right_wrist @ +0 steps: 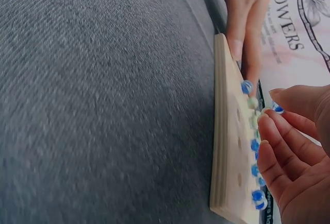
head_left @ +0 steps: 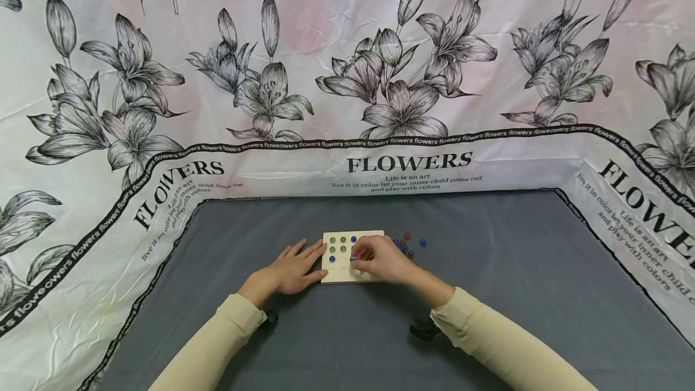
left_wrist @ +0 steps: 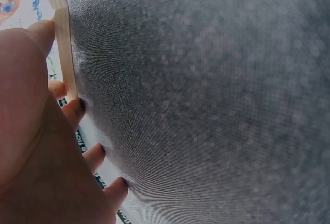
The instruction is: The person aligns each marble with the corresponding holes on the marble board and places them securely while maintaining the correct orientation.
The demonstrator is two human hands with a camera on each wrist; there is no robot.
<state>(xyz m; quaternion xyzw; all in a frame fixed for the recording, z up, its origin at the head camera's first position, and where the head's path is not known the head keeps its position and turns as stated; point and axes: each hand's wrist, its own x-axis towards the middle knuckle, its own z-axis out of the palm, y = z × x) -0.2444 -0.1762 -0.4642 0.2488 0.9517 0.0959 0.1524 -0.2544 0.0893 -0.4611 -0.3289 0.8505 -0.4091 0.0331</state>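
A pale wooden board [head_left: 335,278] with round hollows lies on the grey cloth, and green marbles [head_left: 333,240] and blue marbles [head_left: 332,259] sit in some of its hollows. My left hand [head_left: 293,270] is spread flat at the board's left side; its thumb touches the wooden edge in the left wrist view. Over the board, my right hand [head_left: 384,258] pinches a blue-and-white marble [right_wrist: 278,108] between thumb and fingertips. The right hand covers much of the board's right part in the head view.
Right of the board, several loose marbles lie on the cloth, among them a red-brown marble [head_left: 407,236] and a blue marble [head_left: 423,242] set a little apart. A white flower-printed sheet [head_left: 293,168] rises behind and along both sides of the grey cloth [head_left: 347,336].
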